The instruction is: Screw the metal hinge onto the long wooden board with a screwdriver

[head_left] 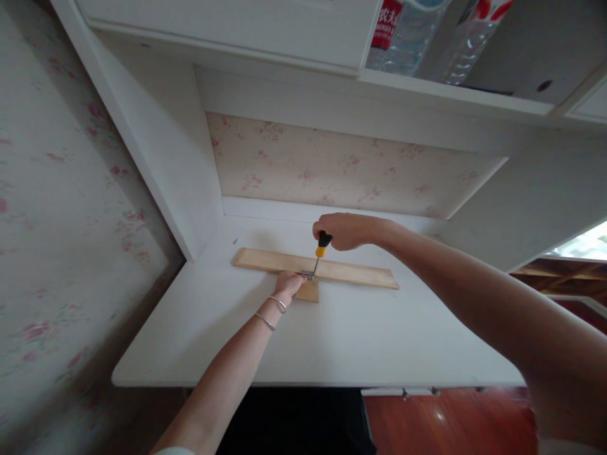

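Note:
My right hand is closed around the black and yellow handle of a screwdriver. The screwdriver stands almost upright, its tip down at a small silver metal hinge. That hinge lies where a long, light wooden board meets a smaller wooden piece, which sticks out towards me. With its fingers closed, my left hand pinches the hinge from the left, low against the wood; its fingertips are partly hidden. Any screw under the tip is too small to make out.
The boards lie on a white desk. A small screw lies behind the long board's left end. White cabinet shelving hangs overhead, holding plastic bottles. A side panel bounds the left, and floral wallpaper covers the back.

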Tool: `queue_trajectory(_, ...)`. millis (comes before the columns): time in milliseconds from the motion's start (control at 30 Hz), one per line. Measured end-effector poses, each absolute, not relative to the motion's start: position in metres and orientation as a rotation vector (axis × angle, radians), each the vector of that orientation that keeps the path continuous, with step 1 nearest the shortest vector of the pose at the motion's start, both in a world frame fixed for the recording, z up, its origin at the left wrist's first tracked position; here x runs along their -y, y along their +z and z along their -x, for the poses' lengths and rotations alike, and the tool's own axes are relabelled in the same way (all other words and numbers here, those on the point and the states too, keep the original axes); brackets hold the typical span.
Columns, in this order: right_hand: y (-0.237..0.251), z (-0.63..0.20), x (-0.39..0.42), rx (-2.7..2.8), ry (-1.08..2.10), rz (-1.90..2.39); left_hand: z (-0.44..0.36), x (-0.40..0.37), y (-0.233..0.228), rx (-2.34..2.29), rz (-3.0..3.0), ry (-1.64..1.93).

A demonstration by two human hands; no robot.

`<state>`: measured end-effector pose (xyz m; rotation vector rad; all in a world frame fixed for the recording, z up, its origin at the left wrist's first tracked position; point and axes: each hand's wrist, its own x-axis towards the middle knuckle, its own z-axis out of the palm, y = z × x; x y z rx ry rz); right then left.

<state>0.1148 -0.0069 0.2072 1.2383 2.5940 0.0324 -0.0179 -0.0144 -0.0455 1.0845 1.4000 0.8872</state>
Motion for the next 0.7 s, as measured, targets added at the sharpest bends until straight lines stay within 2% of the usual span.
queue_trajectory(167, 0.206, -0.107, 0.008, -2.447, 0.107, -1.425, 0.017, 0.014, -0.047, -1.439, -1.094, 0.892)
queue_trajectory(467, 0.211, -0.11, 0.008, -2.585, 0.129, -1.196, 0.018, 0.015, -0.044, -1.472, -1.127, 0.89)
queue_trajectory(700, 0.215, -0.122, 0.012, -2.717, 0.173, -1.188, 0.02, 0.02, -0.039, -1.496, -1.215, 0.828)
